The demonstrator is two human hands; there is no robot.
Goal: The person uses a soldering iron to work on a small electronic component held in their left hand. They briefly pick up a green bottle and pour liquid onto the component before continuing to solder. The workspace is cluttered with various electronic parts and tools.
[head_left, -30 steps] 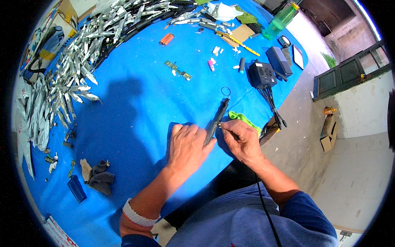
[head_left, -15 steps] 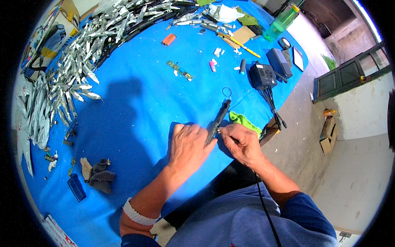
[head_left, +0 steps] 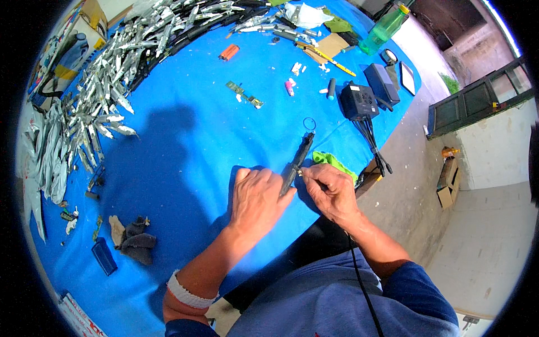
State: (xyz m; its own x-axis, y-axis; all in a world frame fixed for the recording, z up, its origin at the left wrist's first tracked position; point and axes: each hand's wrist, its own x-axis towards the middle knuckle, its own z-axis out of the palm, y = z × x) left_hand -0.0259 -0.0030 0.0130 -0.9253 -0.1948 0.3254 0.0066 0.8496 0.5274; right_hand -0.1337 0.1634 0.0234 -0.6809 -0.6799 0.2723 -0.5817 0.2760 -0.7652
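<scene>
My left hand (head_left: 255,196) is closed round the near end of a slim, dark, stick-shaped casing (head_left: 304,150), which slants up and to the right above the blue cloth. A thin wire loop (head_left: 309,123) shows just past the casing's far tip. At the casing's right side, my right hand (head_left: 332,192) pinches a small brass-coloured piece (head_left: 299,171) between thumb and fingers. Whether that piece is joined to the casing cannot be made out. Beside the right hand lies a bright green cloth (head_left: 336,162). Farther off is a narrow green circuit board (head_left: 245,95).
A big heap of silver-grey slim parts (head_left: 112,84) fills the far left. To the right stand a black power unit (head_left: 358,102) with bundled cables, a dark box (head_left: 382,84) and a green bottle (head_left: 384,31). Grey rags (head_left: 137,240) and a blue case (head_left: 104,256) lie near left.
My right fingers have shifted slightly, and the small brass-coloured piece stands out more at the casing's side. My left hand keeps its hold in the same place.
</scene>
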